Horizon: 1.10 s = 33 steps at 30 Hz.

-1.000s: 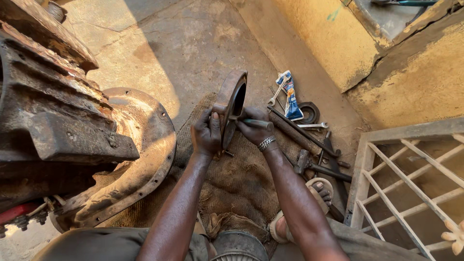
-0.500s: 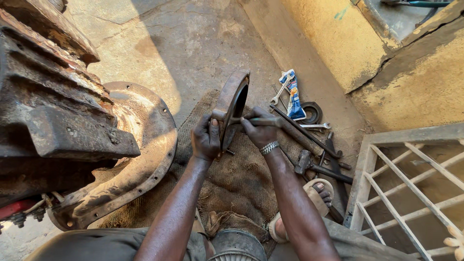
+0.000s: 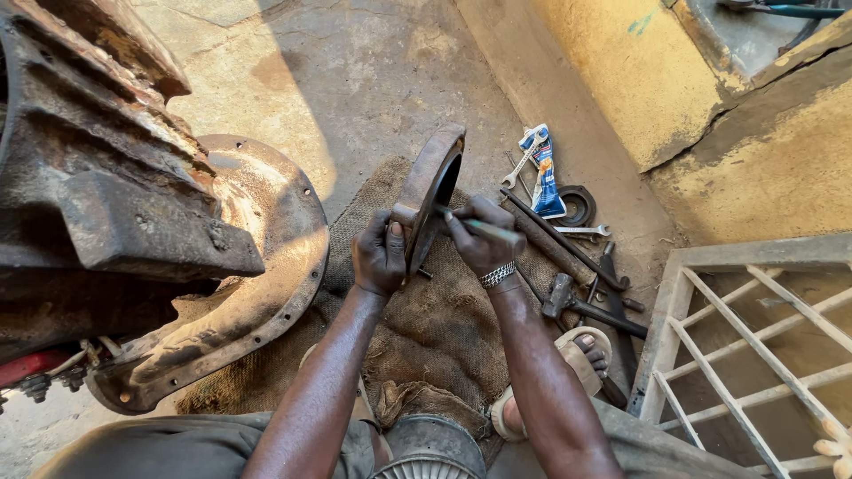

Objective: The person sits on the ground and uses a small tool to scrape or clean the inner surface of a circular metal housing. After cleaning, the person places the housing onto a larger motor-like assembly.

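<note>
The left hand point(image 3: 380, 257) is gripping the rusty ring-shaped plate point(image 3: 432, 191), standing on edge on the sacking point(image 3: 426, 328). The right hand point(image 3: 479, 238), closed around a thin rod point(image 3: 484, 227), is now working its tip, apparently, against the plate's inner face; over the last 1 second both hands have barely shifted.

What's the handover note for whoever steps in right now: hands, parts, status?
Left hand: grips the rusty round cover, held on edge on the burlap sack.
Right hand: holds a thin rod tool, tip at the cover's inner face.
Hammer, spanners and sealant tube lie right of the sack; big housing on the left.
Done or left: cannot tell.
</note>
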{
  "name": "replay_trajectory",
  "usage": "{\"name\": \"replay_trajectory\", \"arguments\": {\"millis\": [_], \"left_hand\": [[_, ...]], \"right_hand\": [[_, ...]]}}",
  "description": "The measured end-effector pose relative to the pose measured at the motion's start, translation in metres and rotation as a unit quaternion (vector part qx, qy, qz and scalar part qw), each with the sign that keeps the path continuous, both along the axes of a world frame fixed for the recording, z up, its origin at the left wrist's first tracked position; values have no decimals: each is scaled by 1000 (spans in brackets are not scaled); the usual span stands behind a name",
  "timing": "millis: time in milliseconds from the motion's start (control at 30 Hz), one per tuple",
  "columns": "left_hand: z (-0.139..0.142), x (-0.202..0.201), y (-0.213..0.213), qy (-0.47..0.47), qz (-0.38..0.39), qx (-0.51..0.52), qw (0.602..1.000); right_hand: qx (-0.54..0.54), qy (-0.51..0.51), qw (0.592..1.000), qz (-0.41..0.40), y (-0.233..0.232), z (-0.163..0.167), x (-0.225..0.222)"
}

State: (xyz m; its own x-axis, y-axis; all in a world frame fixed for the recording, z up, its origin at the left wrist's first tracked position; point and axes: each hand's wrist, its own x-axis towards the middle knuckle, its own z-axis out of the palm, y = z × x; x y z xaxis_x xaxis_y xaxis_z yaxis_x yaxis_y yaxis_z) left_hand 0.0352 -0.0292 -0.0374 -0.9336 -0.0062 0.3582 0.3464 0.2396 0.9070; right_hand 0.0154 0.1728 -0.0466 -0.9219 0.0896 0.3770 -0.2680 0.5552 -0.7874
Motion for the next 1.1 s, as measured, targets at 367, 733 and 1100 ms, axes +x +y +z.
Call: {"name": "replay_trajectory", "arguments": {"millis": [367, 733, 1100], "left_hand": [[-4, 4, -2, 2, -2, -18, 1000], [-5, 16, -14, 15, -19, -40, 999], [-19, 19, -13, 39, -22, -18, 999]], "right_hand": [[1, -79, 996, 36, -2, 10, 8], [54, 21, 998, 37, -16, 23, 16], [-48, -160, 985, -46, -11, 13, 14]]}}
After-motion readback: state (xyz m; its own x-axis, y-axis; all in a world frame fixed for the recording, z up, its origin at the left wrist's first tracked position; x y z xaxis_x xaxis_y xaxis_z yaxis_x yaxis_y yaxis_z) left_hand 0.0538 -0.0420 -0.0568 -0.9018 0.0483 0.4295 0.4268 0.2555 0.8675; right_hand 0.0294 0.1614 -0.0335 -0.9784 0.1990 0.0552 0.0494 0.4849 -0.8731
